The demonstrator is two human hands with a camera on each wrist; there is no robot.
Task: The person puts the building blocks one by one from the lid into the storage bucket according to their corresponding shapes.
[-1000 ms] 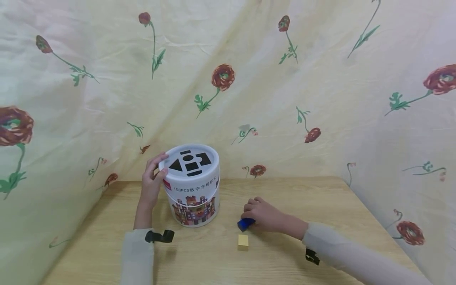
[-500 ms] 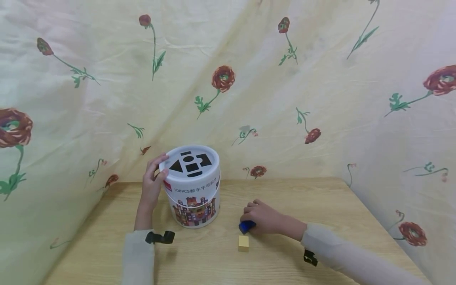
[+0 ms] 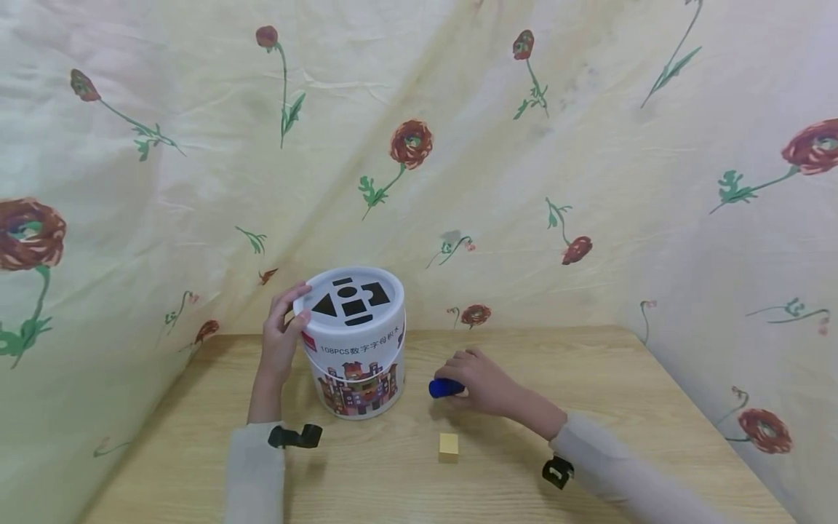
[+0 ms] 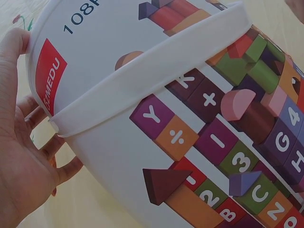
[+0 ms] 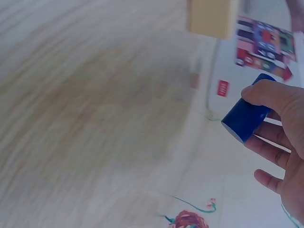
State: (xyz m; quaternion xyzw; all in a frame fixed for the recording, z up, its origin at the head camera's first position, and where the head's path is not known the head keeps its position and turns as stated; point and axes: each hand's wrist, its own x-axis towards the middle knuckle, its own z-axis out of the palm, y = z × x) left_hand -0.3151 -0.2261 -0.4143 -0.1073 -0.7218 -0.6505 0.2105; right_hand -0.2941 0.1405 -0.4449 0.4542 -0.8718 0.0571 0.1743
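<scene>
A white lidded bucket (image 3: 356, 342) of building blocks stands on the table, its lid cut with several shaped holes. My left hand (image 3: 281, 327) grips the bucket's left side near the rim, with the thumb at the lid's edge; some of its fingers pass behind the wall in the left wrist view. To the right of the bucket, my right hand (image 3: 484, 386) pinches a blue cylinder block (image 5: 249, 109) between thumb and fingers. It appears to be held just above the table. Nearer the front lies a yellow block (image 3: 448, 447), touched by neither hand.
The wooden table (image 3: 556, 349) ends at a pale flowered cloth (image 3: 458, 145) behind it and on both sides. A white carrying handle (image 4: 156, 71) hangs across the bucket's front.
My right hand has moved the blue cylinder block farther from the yellow block, toward the back and slightly left. My left hand and the bucket have stayed in place.
</scene>
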